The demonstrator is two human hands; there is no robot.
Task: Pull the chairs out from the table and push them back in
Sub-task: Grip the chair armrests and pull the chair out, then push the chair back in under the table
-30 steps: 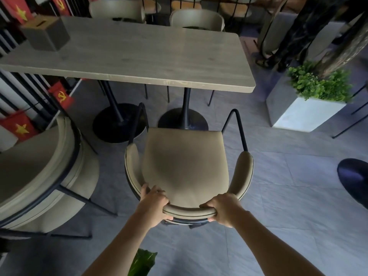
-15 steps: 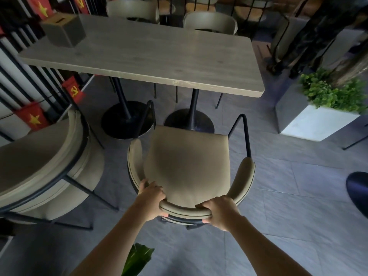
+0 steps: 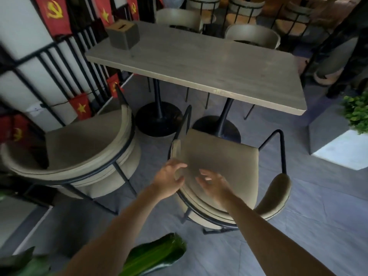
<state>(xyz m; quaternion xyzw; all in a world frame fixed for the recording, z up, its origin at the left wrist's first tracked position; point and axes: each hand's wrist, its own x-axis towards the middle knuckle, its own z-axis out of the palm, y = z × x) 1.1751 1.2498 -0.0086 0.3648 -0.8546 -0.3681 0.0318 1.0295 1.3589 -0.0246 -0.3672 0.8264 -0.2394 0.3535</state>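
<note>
A beige padded chair (image 3: 223,156) with a black metal frame stands pulled out on the near side of the long grey wooden table (image 3: 199,64). My left hand (image 3: 169,181) and my right hand (image 3: 214,185) hover over its seat and backrest, fingers spread, holding nothing. A second beige chair (image 3: 79,144) stands pulled out to the left. Two more beige chairs (image 3: 253,35) are tucked in at the table's far side.
A grey box (image 3: 124,35) sits on the table's far left corner. A black railing with red flags (image 3: 79,107) runs along the left. A white planter with green foliage (image 3: 342,144) stands at the right. Green leaves (image 3: 155,253) lie near my feet.
Both hands have let go of the chair's backrest and lifted, fingers spread. The view has swung left, showing more of the left chair and the railing.
</note>
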